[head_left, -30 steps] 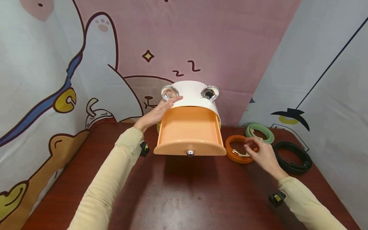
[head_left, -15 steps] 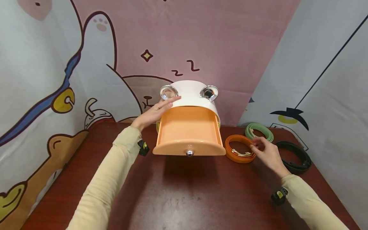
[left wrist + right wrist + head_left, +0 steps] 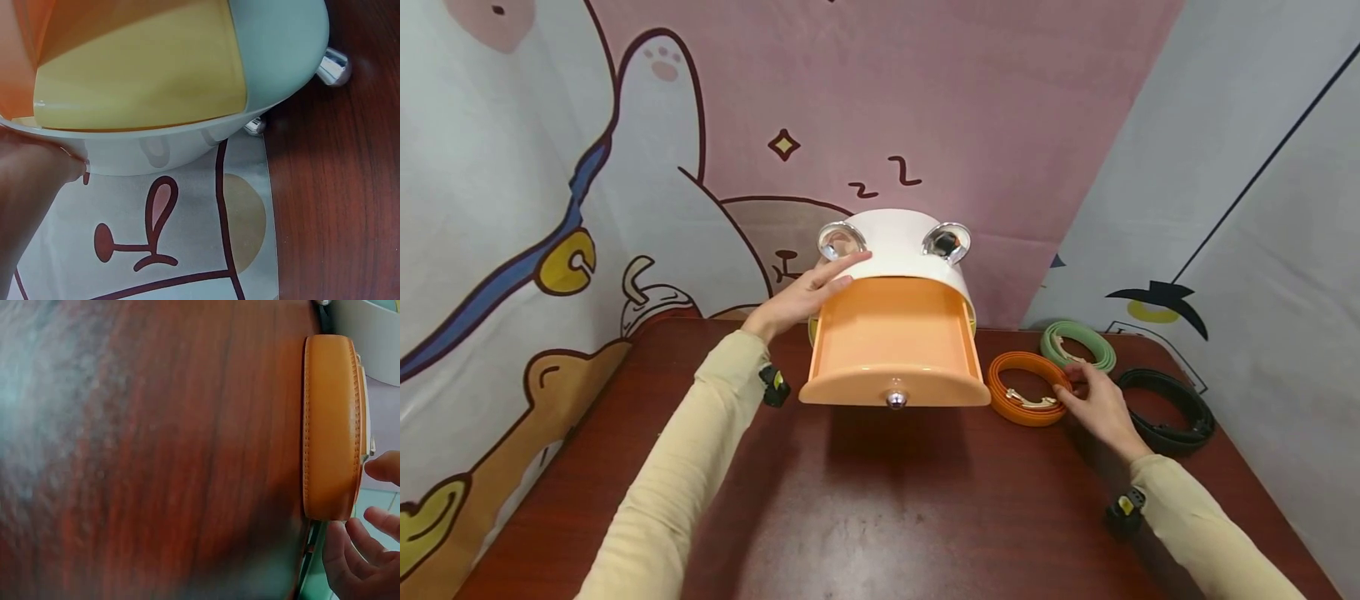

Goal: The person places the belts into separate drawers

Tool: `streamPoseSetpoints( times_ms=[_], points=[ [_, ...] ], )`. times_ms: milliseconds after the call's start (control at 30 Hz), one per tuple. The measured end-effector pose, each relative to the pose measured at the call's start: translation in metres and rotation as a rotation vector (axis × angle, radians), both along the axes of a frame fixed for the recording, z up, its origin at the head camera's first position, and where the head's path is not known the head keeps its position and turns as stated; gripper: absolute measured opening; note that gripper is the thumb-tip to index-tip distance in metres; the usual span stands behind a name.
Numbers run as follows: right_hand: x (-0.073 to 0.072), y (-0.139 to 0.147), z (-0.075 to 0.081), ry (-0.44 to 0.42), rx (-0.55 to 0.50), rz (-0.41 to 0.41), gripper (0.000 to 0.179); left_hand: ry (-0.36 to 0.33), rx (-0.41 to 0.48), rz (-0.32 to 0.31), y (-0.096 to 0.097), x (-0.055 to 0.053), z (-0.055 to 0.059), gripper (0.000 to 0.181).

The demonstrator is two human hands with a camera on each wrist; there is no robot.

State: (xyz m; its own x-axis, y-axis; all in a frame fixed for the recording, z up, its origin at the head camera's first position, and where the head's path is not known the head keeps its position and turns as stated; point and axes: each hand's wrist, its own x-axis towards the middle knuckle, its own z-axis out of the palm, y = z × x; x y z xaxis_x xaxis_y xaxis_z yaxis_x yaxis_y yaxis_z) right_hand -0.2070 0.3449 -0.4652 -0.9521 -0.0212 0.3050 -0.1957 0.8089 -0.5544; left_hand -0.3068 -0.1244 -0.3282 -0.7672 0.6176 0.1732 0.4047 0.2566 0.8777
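A small white desktop drawer unit with round silver eye-like mirrors on top stands at the back of the table. Its orange top drawer is pulled out, with nothing lying inside. My left hand rests with extended fingers on the casing's upper left side. To the unit's right, a coiled orange belt with a gold-coloured buckle lies on the table. My right hand is at this belt's right edge. In the right wrist view, loosely bent fingers reach its outer side, and another fingertip is close to the buckle.
A coiled green belt lies behind the orange one, a coiled black belt to its right. Lower yellow and pale green drawers appear in the left wrist view. A printed cloth hangs behind the dark red table.
My right hand first shifted slightly right, then came down against the orange belt's right edge. The left hand stays on the drawer unit, and the drawer has not moved.
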Motion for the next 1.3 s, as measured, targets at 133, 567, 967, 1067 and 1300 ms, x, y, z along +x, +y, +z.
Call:
streamPoseSetpoints(
  times_ms=[133, 567, 967, 1067, 1300],
  points=[
    [-0.002, 0.001, -0.003, -0.021, 0.028, -0.032, 0.042, 0.017, 0.006, -0.002, 0.000, -0.001, -0.001, 0.046],
    [0.001, 0.001, -0.006, -0.195, -0.093, -0.032, 0.046, -0.019, 0.007, 0.000, 0.001, 0.007, 0.004, 0.048],
    [-0.002, 0.003, -0.009, -0.190, -0.143, -0.068, 0.041, -0.045, 0.034, 0.004, 0.004, 0.021, 0.017, 0.048],
    [0.000, 0.004, -0.010, -0.159, -0.135, -0.060, 0.040, -0.046, 0.032, 0.001, 0.004, 0.021, 0.016, 0.048],
    [0.003, 0.003, -0.012, -0.064, -0.086, -0.095, 0.037, -0.044, 0.031, 0.007, 0.005, 0.021, 0.017, 0.047]
  ],
)
